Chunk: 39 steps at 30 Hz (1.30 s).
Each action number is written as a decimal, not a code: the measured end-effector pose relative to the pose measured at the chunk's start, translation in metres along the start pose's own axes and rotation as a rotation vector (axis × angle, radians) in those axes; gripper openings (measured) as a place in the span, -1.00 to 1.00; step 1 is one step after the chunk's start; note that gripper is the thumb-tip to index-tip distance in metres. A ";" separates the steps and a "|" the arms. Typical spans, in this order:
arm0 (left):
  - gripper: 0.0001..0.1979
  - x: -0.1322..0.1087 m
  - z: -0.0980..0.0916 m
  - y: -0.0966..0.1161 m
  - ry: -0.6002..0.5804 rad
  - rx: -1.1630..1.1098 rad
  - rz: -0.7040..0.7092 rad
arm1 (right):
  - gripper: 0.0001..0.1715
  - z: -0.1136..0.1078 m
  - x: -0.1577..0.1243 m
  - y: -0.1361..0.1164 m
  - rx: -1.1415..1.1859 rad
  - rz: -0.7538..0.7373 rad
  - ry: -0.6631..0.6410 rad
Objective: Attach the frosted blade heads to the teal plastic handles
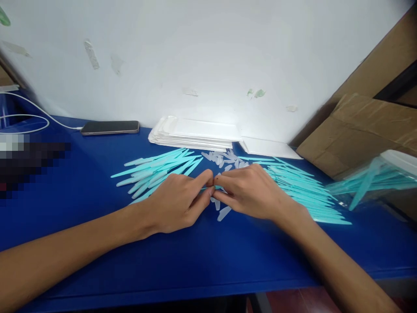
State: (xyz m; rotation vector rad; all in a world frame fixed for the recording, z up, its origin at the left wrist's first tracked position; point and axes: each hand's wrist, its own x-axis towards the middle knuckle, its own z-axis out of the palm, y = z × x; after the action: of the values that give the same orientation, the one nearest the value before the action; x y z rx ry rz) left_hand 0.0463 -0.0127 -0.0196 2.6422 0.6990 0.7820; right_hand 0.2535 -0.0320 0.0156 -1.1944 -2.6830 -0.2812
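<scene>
Pinching a mostly hidden turquoise eyebrow razor (204, 188) with left hand (180, 201) and right hand (250, 191) together, over translucent caps (224, 213) toward back edge of blue worktop (182, 261).

Teal piece (204, 188) at the meeting fingertips is mostly hidden by the left hand (179, 200) and right hand (252, 191); its full shape is unreadable. Dark object (32, 161) at left is pixelated beyond identification. Frame edges crop the cardboard (358, 130), lidded container (402, 160) and white cable (58, 122).
</scene>
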 end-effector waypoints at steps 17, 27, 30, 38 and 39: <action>-0.90 0.001 0.001 -0.002 -0.085 0.064 -0.049 | -0.71 -0.003 0.001 -0.001 0.012 0.030 -0.080; -0.86 0.002 0.002 -0.003 -0.132 0.114 -0.067 | -0.70 -0.002 0.001 0.000 0.045 0.032 -0.137; -0.86 0.002 0.003 -0.003 -0.142 0.123 -0.067 | -0.69 -0.004 0.002 -0.002 0.034 0.033 -0.144; -0.85 0.002 0.002 -0.003 -0.154 0.142 -0.063 | -0.73 -0.006 0.003 -0.003 0.024 0.029 -0.138; -0.85 0.002 0.002 -0.002 -0.159 0.144 -0.066 | -0.73 -0.005 0.003 -0.003 0.023 0.028 -0.139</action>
State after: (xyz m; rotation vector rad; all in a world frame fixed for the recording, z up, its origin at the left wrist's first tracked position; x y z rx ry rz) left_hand 0.0485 -0.0097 -0.0212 2.7553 0.8219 0.5143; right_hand 0.2496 -0.0331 0.0214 -1.2879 -2.7756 -0.1680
